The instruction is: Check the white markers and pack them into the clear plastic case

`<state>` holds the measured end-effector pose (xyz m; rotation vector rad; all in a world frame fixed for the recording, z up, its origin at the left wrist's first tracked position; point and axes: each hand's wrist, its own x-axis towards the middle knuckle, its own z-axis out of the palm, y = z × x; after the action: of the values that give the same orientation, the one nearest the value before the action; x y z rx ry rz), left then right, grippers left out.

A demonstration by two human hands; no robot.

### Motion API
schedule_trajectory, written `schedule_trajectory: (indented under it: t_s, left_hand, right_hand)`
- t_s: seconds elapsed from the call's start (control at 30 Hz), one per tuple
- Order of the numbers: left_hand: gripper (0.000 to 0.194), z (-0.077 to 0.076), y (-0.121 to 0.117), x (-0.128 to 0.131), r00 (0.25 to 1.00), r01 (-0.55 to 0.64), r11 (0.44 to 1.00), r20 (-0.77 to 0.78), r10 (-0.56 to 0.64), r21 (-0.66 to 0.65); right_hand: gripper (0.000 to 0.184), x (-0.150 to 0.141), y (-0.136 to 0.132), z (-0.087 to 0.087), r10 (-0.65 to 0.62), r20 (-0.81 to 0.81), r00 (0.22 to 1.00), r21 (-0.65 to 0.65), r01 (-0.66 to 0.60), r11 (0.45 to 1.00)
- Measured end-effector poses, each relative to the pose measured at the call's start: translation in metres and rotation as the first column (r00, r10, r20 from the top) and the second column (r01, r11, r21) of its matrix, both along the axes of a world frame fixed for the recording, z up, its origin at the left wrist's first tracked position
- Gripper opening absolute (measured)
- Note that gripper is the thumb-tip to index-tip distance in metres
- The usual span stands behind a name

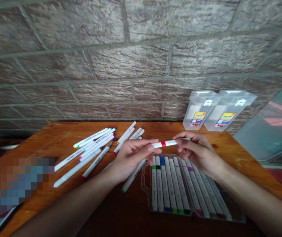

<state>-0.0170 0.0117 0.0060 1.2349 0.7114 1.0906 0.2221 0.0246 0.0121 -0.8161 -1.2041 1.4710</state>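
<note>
My left hand (pixel 133 157) and my right hand (pixel 195 152) both grip a white marker with a red band (pixel 165 143), held level above the tray, one hand at each end. Below them lies a clear plastic marker case (pixel 144 177), open, with several white markers side by side, their coloured ends showing. A loose green-ended marker (pixel 132 176) lies just under my left hand, against the case's edge. Further left, a heap of several loose white markers (pixel 94 148) lies on the table, nearest my left hand.
The orange-brown wooden table (pixel 59 131) stands against a brick wall (pixel 131 59). Two clear plastic cases with yellow labels (pixel 213 110) stand upright at the back right. A pixelated patch (pixel 17 184) hides the left edge. A glass pane (pixel 271 125) stands at the right.
</note>
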Motion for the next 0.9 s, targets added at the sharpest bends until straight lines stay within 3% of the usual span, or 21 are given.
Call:
schedule_trajectory:
  t_s: [0.13, 0.23, 0.6, 0.9]
  left_hand:
    - [0.031, -0.0003, 0.0009, 0.0014, 0.996, -0.072, 0.997, -0.054, 0.072, 0.008]
    - [0.029, -0.0037, 0.0024, 0.0012, 0.998, -0.058, 0.998, -0.027, 0.058, 0.003]
    - [0.028, 0.0043, -0.0020, 0.0039, 0.990, -0.104, 0.993, -0.094, 0.109, 0.057]
    - [0.020, -0.0012, 0.0010, 0.0025, 0.989, -0.125, 0.991, -0.080, 0.128, 0.043]
  right_hand:
    - [0.016, 0.0011, 0.0001, -0.0037, -0.039, 0.040, 0.998, 0.087, 0.035, 0.996]
    - [0.014, 0.0004, -0.0003, -0.0047, -0.063, 0.070, 0.996, 0.129, 0.053, 0.990]
    - [0.016, -0.0007, -0.0013, -0.0023, -0.091, 0.125, 0.988, 0.136, 0.074, 0.988]
    - [0.016, -0.0009, -0.0009, -0.0047, -0.076, 0.156, 0.985, 0.137, 0.055, 0.989]
